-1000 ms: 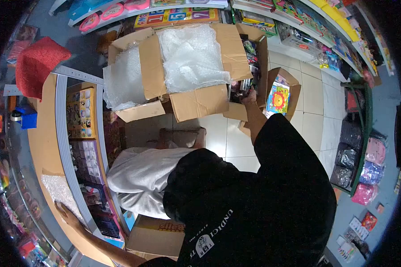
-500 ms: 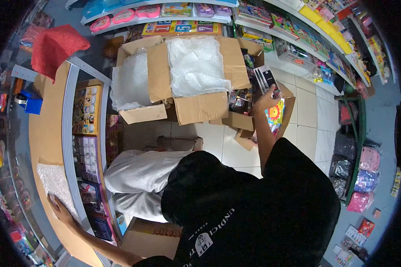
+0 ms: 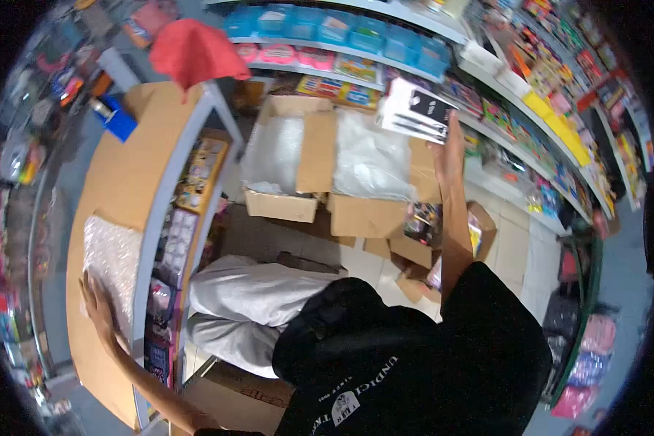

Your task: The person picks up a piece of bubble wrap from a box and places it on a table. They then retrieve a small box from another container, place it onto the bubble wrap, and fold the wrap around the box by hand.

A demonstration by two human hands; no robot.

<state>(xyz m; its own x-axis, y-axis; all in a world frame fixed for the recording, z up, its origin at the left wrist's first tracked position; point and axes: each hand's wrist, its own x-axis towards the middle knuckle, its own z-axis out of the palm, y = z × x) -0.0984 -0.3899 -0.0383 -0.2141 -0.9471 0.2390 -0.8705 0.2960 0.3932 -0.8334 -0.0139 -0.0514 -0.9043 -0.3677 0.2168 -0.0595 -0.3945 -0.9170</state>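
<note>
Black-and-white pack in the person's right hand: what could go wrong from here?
Two things, perhaps. The pack is held only near one end by the right hand, so it might tip or slip. The left hand rests partly on bubble wrap, which could slide on the counter if leaned on.

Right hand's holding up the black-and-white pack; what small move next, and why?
I'd probably bring the black-and-white pack over to the counter: the right hand holds it up, while the left hand rests on the bubble wrap spread there.
</note>
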